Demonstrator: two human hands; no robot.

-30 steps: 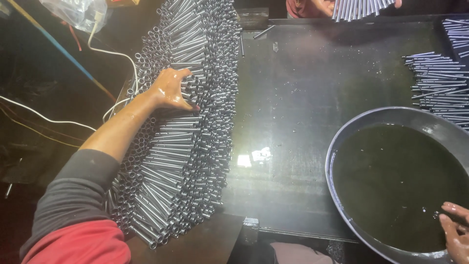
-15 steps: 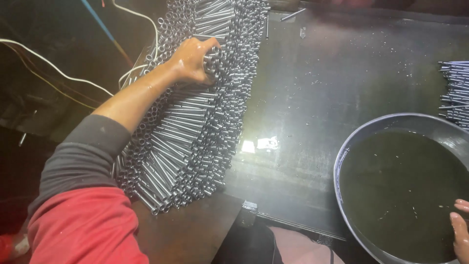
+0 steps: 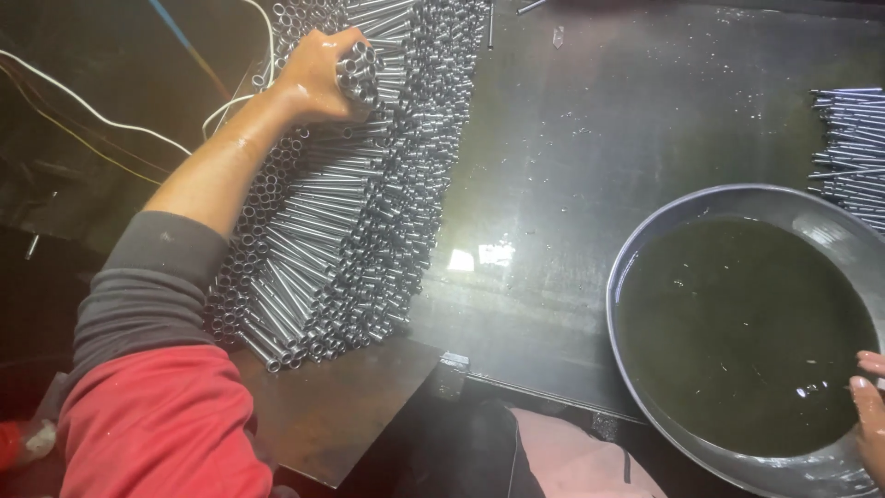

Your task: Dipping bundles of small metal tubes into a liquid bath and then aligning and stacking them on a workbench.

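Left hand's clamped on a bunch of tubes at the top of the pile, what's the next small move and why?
Probably lift the left hand with its gripped tubes clear of the pile, towards the basin of dark liquid, where the right hand rests at the rim.

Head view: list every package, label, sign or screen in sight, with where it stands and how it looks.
None: no package, label, sign or screen shows in this view.
What is there instead: a stack of short metal tubes under the left hand, a round dark basin of liquid by the right hand, and more tubes at the right edge.
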